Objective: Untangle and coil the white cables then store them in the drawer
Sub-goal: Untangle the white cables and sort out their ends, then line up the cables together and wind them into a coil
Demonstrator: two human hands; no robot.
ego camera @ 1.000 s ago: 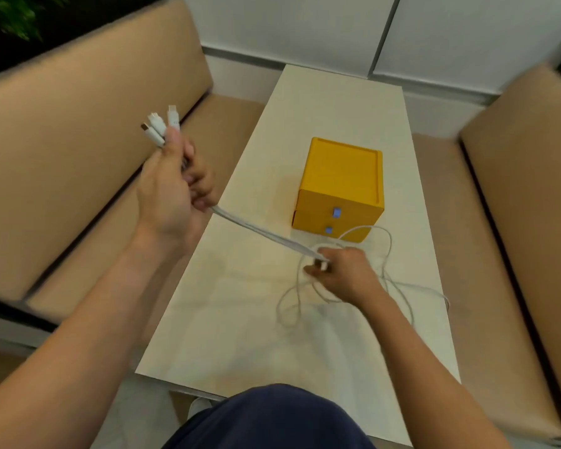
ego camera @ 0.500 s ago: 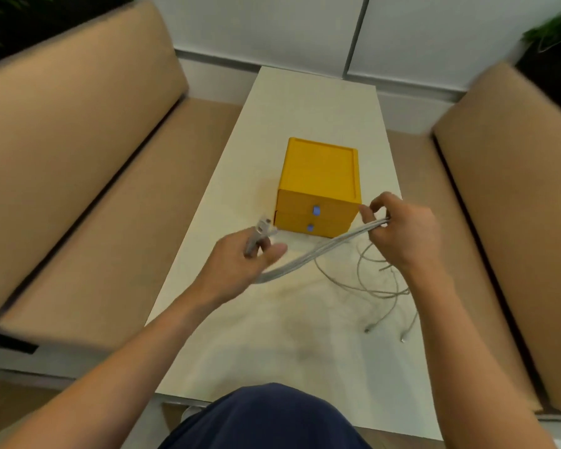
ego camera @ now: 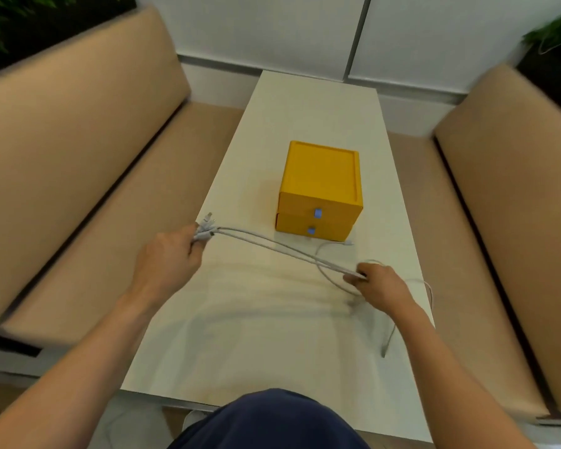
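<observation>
The white cables (ego camera: 272, 246) stretch as a bundle across the pale table (ego camera: 256, 335) between my hands. My left hand (ego camera: 167, 259) grips the bundle near its plugs, which stick out past my fingers at the table's left edge. My right hand (ego camera: 378, 285) pinches the same bundle lower down, in front of the yellow drawer box (ego camera: 319, 189). Loose loops and one free end trail on the table around and behind my right hand. Both drawers of the box, each with a blue pull, are closed.
Tan upholstered benches (ego camera: 78, 176) run along both long sides of the narrow table. A white wall (ego camera: 305, 30) closes the far end, with green plants in the upper corners. My dark-trousered knee (ego camera: 269, 419) is at the near table edge.
My left hand has moved left to the table edge with the plug ends. My right hand has dropped from beside the box down toward the table, sliding along the bundle and pulling it straighter.
</observation>
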